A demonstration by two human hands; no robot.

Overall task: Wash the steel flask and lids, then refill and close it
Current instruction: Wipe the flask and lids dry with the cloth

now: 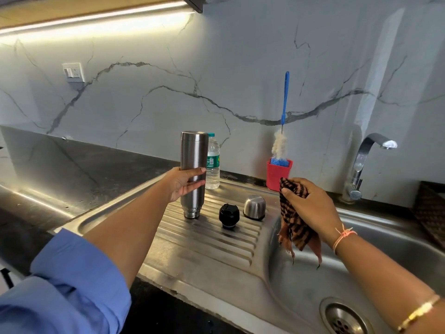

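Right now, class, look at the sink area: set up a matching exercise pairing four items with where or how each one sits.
Column 1:
1. steel flask
2. black lid
3. checked cloth
4. bottle brush

Column 2:
A. standing in the red cup
B. in the right hand, over the sink basin
C. mouth down on the drainboard, left hand on it
D. on the drainboard, beside the steel cap

Pairs: 1-C, 2-D, 3-B, 4-A
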